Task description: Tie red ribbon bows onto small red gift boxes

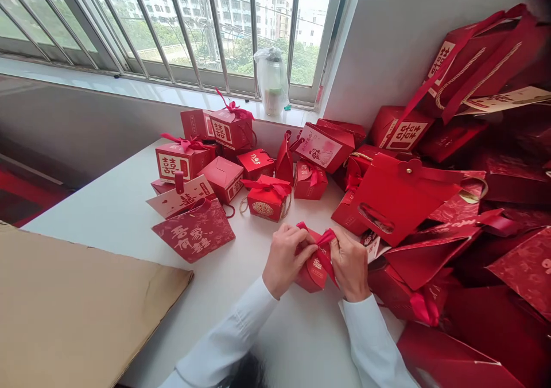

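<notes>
A small red gift box (310,274) with gold print stands on the white table between my hands. Across its top runs a red ribbon (326,241). My left hand (287,257) pinches the ribbon on the left side of the box, thumb and fingers together. On the right, my right hand (350,264) is closed around another part of the same ribbon. The ribbon's crossing lies between the two hands, and the fingers partly hide the box top. Just beyond, a red box with a ribbon bow and rope handle (266,198) sits on the table.
Several red boxes (222,178) stand at the back, with a patterned dark red bag (196,230) at left. Red bags and boxes (413,198) pile up on the right. A cardboard sheet (86,307) covers the left front. A bagged jar (272,84) stands on the windowsill.
</notes>
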A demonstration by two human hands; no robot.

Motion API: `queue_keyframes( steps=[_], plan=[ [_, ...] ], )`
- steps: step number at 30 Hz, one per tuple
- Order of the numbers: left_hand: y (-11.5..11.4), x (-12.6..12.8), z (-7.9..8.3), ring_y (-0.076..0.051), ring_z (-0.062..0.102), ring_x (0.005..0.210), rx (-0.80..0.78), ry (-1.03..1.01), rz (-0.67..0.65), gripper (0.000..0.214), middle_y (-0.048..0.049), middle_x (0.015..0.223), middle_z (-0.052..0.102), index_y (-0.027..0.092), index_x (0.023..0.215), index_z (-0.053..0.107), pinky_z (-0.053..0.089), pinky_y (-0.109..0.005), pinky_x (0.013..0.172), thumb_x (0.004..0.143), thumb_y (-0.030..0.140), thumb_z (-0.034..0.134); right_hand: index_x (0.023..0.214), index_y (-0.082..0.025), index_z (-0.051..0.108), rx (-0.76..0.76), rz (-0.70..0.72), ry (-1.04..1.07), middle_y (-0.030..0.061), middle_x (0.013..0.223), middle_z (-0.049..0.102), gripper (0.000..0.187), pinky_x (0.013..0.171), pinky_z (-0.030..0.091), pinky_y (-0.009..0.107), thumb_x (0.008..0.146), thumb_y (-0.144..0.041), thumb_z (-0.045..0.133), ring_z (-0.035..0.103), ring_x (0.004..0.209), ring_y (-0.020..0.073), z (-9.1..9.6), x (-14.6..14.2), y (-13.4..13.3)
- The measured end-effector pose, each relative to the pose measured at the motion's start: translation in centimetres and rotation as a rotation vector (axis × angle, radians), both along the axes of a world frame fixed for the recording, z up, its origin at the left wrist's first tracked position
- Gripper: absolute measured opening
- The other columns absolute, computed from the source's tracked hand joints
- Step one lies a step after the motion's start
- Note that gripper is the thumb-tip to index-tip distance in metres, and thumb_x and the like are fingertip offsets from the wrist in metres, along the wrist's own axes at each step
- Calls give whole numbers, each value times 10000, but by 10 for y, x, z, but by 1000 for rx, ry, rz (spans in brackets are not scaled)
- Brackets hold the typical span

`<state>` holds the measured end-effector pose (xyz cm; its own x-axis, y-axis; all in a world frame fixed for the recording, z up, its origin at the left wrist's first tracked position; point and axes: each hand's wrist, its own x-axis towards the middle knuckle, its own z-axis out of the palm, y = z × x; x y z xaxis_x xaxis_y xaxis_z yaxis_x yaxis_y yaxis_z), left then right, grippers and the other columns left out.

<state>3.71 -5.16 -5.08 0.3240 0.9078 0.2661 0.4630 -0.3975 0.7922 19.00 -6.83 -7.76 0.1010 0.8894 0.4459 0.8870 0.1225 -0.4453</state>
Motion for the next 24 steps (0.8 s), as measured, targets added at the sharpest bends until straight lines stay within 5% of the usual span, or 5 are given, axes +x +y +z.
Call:
queue_keyframes(
  steps=[10, 14, 18, 24],
  plan=[
    [1, -2, -2, -182, 474, 793, 40, 106, -34, 88, -4, 742, 630, 199, 752, 607, 354, -341, 787, 837, 182, 587, 779, -182, 592, -14, -28, 68, 28, 686, 629, 317, 562, 330, 238, 914, -218, 307, 557, 590, 154, -3, -4, -1],
    [1, -7, 5, -174, 514, 789, -24, 27, -59, 133, -2, 779, 614, 216, 971, 607, 385, -317, 775, 859, 274, 568, 759, -188, 580, -48, -10, 111, 22, 652, 619, 306, 549, 335, 239, 916, -237, 322, 552, 573, 156, -1, -2, -2],
    [10, -15, 11, -148, 534, 785, -74, -107, 116, 342, -25, 890, 576, 187, 1149, 511, 421, -284, 781, 899, 414, 464, 907, -187, 612, -70, 7, 201, 50, 809, 680, 269, 623, 408, 257, 910, -249, 349, 613, 675, 175, 1, 0, -2],
    [32, -19, 12, -143, 536, 697, -218, -1, 60, 382, -9, 759, 592, 176, 798, 614, 403, -246, 643, 877, 499, 424, 1151, -188, 524, -34, 36, 345, 84, 1014, 640, 319, 743, 504, 334, 840, -225, 461, 612, 907, 217, 9, 4, -13]
  ],
)
